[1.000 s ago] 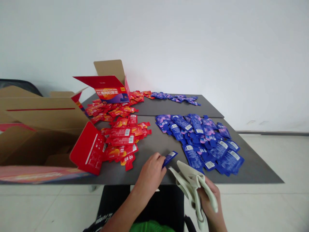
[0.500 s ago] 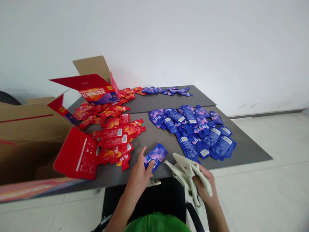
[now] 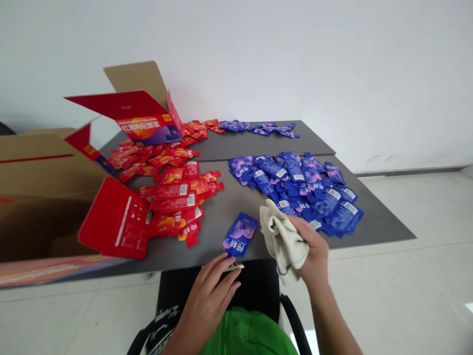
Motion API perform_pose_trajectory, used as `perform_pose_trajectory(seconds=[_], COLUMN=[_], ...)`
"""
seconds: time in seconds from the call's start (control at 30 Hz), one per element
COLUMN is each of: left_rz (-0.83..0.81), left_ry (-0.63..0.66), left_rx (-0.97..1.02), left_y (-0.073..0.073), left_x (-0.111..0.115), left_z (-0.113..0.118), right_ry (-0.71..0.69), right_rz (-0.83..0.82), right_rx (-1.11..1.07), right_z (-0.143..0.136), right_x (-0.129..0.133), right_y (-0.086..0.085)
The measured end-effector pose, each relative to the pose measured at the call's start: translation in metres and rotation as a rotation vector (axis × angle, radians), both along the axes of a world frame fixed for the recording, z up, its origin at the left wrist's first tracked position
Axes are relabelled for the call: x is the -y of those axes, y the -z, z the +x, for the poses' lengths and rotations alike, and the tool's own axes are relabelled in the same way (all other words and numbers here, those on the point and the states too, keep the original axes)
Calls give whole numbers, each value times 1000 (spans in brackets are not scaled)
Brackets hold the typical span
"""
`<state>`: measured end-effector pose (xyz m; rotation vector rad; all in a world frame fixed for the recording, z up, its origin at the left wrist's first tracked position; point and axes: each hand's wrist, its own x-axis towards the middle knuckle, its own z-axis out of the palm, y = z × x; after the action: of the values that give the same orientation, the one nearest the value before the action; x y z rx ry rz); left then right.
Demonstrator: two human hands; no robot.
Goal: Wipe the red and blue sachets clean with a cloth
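A single blue pouch point(image 3: 241, 233) lies flat on the grey table, close to its front edge. Just below it is my left hand point(image 3: 214, 286), fingers stretched out and fingertips at the pouch's lower end; whether they touch it I cannot tell. My right hand point(image 3: 312, 244) grips a bunched, pale cloth point(image 3: 281, 239), held to the right of the single pouch and partly covering the near side of the blue pouch pile point(image 3: 295, 185). Left of the single pouch lies a pile of red pouches point(image 3: 175, 202).
An open cardboard box point(image 3: 48, 217) stands at the left, its red flap point(image 3: 118, 222) spread over the table point(image 3: 218, 207). Another open red box point(image 3: 148, 128) is behind it. A row of blue pouches point(image 3: 258, 128) lies at the table's back, with a white wall point(image 3: 277, 59) beyond.
My left hand has let go of the blue pouch and drawn back toward my body. The pouch now lies more upright in view. My right hand has raised the cloth, bunching it tighter.
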<state>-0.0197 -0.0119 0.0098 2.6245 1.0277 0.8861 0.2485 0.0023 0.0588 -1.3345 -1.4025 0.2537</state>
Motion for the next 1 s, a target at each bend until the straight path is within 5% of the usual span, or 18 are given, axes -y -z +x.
perform_pose_trajectory(seconds=[0.1,0.23,0.4,0.53,0.63,0.73,0.87,1.0], left_rz=[33,21,24,6,8,17,4,7], left_ry=[7,-12,-10,-17,-16,-20,-47,-30], left_rx=[20,40,102,124,147,169,173,205], left_y=[8,10,10,13,14,14,15,17], left_x=[-1,-4,-7,-8,-8,-9,-11,-13], left_z=[-2,-1,0,1,2,2,3,3], right_ry=[-253,-538,-421,-261,-170,-237,-513,-374], right_rz=[18,-136,-202,-226,-155,-72,-177,-189], right_rx=[267,563,669,763,724,630,655,644], right_z=[-29,-59,-44,-17,-16,-36,-60,-42], right_x=[-13,-23,-55,-84,-78,-48,-23,-49], right_y=[-11,6,19,5,-10,-14,4,18])
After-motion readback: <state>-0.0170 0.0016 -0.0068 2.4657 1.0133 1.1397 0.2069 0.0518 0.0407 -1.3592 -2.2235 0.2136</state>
